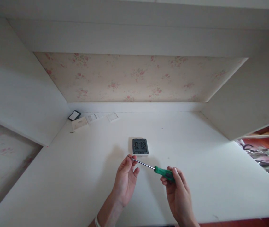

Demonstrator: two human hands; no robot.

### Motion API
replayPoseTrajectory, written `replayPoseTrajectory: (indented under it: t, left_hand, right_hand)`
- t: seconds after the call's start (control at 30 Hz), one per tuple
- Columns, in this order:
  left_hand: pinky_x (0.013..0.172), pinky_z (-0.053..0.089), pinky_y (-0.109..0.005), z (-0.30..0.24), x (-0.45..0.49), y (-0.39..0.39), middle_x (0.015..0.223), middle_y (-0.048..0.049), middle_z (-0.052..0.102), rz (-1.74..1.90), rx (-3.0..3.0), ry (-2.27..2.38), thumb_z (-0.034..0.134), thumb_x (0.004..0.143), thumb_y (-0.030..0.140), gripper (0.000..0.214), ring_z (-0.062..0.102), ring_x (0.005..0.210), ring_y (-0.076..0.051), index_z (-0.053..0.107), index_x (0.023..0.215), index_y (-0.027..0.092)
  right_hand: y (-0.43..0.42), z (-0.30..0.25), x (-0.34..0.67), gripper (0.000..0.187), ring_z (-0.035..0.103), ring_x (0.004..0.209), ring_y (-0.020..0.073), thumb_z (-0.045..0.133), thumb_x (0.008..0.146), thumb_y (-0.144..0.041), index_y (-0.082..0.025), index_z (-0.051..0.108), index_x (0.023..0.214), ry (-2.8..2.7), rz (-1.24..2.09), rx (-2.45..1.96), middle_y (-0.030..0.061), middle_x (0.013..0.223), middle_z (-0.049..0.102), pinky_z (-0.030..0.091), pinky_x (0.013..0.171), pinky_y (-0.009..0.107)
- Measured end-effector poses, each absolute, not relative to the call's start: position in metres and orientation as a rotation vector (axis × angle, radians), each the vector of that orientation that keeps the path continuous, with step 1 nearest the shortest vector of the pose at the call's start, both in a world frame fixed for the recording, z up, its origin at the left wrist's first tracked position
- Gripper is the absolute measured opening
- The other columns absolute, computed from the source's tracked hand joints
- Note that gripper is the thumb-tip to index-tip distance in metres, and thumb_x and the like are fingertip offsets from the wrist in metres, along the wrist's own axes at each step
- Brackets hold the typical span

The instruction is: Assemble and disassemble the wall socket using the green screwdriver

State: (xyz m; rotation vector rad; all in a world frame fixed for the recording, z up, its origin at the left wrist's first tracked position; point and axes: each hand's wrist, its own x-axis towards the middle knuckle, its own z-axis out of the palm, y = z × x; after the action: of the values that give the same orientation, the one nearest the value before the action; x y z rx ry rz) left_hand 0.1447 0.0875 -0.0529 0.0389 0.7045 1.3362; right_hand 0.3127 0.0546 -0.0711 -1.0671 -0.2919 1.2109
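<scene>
My right hand (177,192) is closed round the green handle of a screwdriver (163,172), whose thin metal shaft points left and slightly up. My left hand (125,180) pinches the shaft's tip between thumb and fingertips. Just beyond the tip, a square grey switch module (140,146) in a white frame lies flat on the white table (195,157), apart from both hands.
Several small white switch plates (79,123) (113,117) and a dark-framed one (74,115) lie at the table's back left corner. White cabinet panels (18,91) rise on both sides. Floral wallpaper (136,78) covers the back wall.
</scene>
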Motion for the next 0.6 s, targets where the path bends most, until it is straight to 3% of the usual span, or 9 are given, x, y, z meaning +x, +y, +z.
replayPoseTrajectory:
  t: [0.37,0.6]
  left_hand:
    - [0.061,0.044,-0.02,-0.053,0.147,0.085,0.097,0.0001,0.061,1.415,0.203,0.826,0.073,0.076,0.034,0.022,0.056,0.078,-0.009,0.061,0.091,0.023]
    - [0.061,0.044,-0.02,-0.056,0.15,0.087,0.095,-0.0007,0.06,1.47,0.308,0.925,0.073,0.074,0.039,0.026,0.055,0.075,-0.01,0.061,0.088,0.021]
  right_hand:
    - [0.052,-0.07,0.311,0.021,0.061,0.06,0.0112,0.071,0.076,-0.035,-0.022,0.06,0.087,-0.33,1.21,-1.059,-0.0033,0.081,0.063,0.048,0.053,0.021]
    - [0.045,-0.067,0.312,0.016,0.063,0.071,0.0138,0.071,0.076,-0.032,-0.024,0.061,0.086,-0.334,1.276,-0.962,-0.0029,0.099,0.059,0.051,0.063,0.026]
